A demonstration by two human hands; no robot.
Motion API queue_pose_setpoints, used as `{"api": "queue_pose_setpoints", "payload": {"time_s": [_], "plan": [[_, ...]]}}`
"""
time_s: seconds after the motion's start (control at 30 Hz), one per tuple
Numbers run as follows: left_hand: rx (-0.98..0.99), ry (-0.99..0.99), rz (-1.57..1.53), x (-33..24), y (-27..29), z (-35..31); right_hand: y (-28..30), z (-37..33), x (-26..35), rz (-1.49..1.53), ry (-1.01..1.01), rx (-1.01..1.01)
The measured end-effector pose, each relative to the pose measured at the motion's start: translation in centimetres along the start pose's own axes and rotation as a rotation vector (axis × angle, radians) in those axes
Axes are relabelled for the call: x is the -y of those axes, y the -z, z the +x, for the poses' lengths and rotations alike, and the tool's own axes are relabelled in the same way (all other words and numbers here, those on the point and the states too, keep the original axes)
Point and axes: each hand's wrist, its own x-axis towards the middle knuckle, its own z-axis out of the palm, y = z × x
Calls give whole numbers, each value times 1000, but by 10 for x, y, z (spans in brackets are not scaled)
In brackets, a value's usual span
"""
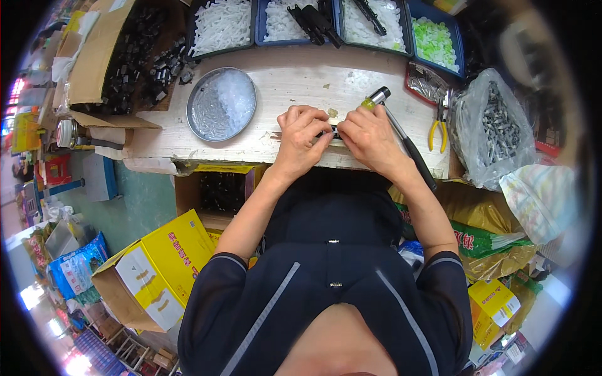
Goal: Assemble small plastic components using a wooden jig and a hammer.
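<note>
Both hands meet at the near edge of the white workbench (pixel 282 75). My left hand (pixel 303 135) is closed, its thumb and fingers pinching one end of a small dark part (pixel 333 133). On the other end, the bent fingers of my right hand (pixel 371 136) are pressed together. Fingers cover most of that part, so its exact kind cannot be made out. A hammer (pixel 411 150) with a black grip and a yellow-and-metal head lies just beyond and beside my right hand. To the left sits a round metal dish (pixel 190 113) of small clear and whitish pieces.
Blue bins (pixel 256 31) of white and green plastic parts line the back, black pieces lying across some. A cardboard box (pixel 88 69) of black parts stands left. Yellow-handled pliers (pixel 438 135), a red tray (pixel 414 84) and a plastic bag (pixel 486 150) of metal parts are right.
</note>
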Motion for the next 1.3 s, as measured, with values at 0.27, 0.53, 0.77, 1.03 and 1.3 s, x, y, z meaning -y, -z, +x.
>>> {"api": "queue_pose_setpoints", "payload": {"time_s": [0.27, 0.53, 0.77, 1.03, 1.3], "plan": [[24, -9, -49, 3, -5, -2, 1, 7, -1, -25, 70, 124], [65, 14, -41, 4, -5, 0, 7, 4, -7, 24, -21, 113], [64, 92, 36, -3, -7, 5, 89, -29, -47, 16, -390, -392], [81, -92, 77, 1, -11, 0, 185, -153, -198, -653, -1054, -117], [-192, 14, 330, 70, 57, 74, 150, -146, -200, -638, -1176, 78]]}}
